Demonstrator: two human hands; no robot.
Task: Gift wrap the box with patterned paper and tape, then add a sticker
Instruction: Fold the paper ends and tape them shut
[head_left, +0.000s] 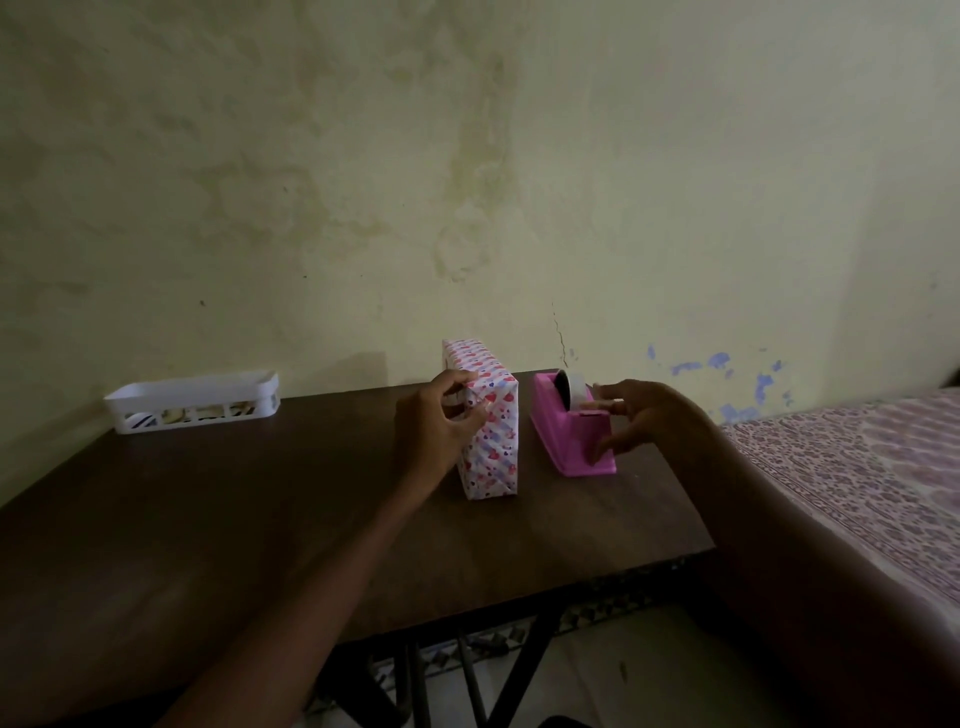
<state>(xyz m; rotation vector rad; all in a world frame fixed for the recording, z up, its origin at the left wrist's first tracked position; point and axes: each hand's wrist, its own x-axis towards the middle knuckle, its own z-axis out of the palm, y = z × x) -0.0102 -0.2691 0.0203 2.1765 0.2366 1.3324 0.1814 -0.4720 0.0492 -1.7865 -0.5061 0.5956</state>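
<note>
The box (491, 431), wrapped in white paper with pink and blue hearts, stands on edge near the middle of the dark table (234, 519). My left hand (439, 423) grips its near upper corner, fingers curled against the folded paper end. To its right sits a pink tape dispenser (566, 431) with a white tape roll (571, 387) in it. My right hand (647, 415) hovers over the dispenser's cutter end; its fingertips pinch what looks like the tape's loose end, and the thumb reaches down the dispenser's near side.
A white slotted plastic basket (192, 402) holding small items stands at the table's back left, against the stained wall. A bed with a patterned cover (857, 467) lies close on the right. The table's front right edge (597, 577) drops to the metal legs.
</note>
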